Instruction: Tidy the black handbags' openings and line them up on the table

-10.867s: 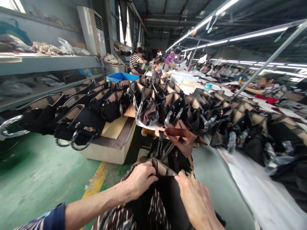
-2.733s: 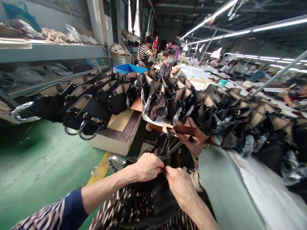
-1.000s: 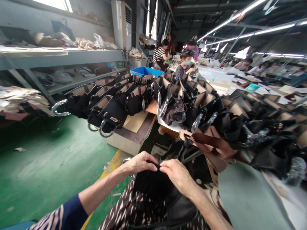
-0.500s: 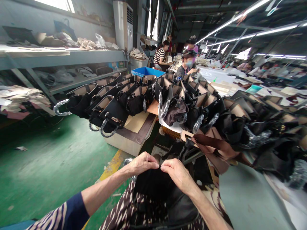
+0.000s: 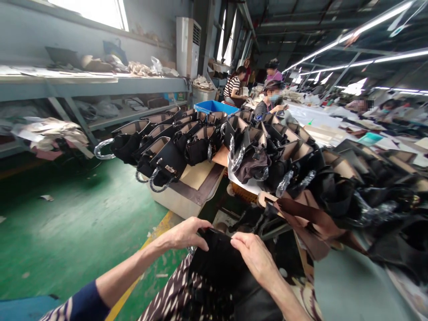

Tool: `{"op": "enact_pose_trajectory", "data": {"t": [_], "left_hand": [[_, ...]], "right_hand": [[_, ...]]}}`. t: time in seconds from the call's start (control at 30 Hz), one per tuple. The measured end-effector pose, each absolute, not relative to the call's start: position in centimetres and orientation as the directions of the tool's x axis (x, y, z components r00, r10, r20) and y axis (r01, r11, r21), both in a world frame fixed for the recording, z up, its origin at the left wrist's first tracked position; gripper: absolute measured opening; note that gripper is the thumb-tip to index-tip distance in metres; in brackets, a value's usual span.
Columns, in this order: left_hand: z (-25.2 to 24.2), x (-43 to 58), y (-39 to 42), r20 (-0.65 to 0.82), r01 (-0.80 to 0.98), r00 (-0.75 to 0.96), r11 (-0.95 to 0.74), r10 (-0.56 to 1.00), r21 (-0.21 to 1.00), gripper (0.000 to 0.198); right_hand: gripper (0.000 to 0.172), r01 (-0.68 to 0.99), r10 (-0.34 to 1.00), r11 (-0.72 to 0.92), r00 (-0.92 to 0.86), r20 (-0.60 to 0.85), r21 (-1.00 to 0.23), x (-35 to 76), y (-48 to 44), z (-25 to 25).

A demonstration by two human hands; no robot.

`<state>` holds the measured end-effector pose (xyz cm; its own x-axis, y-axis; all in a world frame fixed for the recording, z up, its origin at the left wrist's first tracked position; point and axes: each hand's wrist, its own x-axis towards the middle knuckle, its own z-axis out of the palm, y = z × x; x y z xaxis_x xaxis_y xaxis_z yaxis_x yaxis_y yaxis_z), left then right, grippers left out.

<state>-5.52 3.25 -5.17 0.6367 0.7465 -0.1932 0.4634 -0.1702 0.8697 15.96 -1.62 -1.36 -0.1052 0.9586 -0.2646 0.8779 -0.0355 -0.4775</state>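
Note:
A black handbag [image 5: 217, 263] lies across my lap, its top edge facing away from me. My left hand [image 5: 189, 234] holds the left end of that edge, thumb on the near side and fingers over the far side. Farther right along the edge, my right hand [image 5: 256, 256] pinches the material between thumb and bent fingers. A stretch of dark rim shows between the two hands. The lower part of the bag is dark and hard to make out against the patterned cloth on my legs.
Rows of black handbags [image 5: 170, 158] with wrapped handles stand ahead, some on a pale box [image 5: 177, 200]. Brown straps [image 5: 307, 218] hang at the right, above a grey-green surface [image 5: 354, 285]. A blue bin [image 5: 217, 107] and seated people [image 5: 269, 102] are beyond. A shelf bench [image 5: 133, 87] lines the left.
My hands have moved apart along the bag's edge, from nearly touching to a clear gap. The left thumb and fingers have spread wider. The view has shifted slightly left.

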Motion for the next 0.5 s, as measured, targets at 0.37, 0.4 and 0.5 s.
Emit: {"op": "enact_pose_trajectory", "data": {"t": [0.37,0.4,0.5], "left_hand": [[-5.1,-4.2,2.1,-0.141,0.357,0.541,-0.074,0.829,0.931,0.027],[-5.1,-4.2,2.1,-0.13,0.345,0.549,-0.082,0.825,0.935,0.028],[-5.2,-4.1,1.9,-0.08,0.314,0.557,-0.12,0.827,0.942,0.026]], "right_hand": [[0.023,0.894,0.936,0.132,-0.255,-0.243,-0.429,14.7,-1.5,-0.2],[0.024,0.894,0.933,0.152,-0.271,-0.239,-0.421,14.5,-1.5,-0.1],[0.027,0.905,0.932,0.188,-0.287,-0.222,-0.381,13.9,-1.2,-0.2]]}}
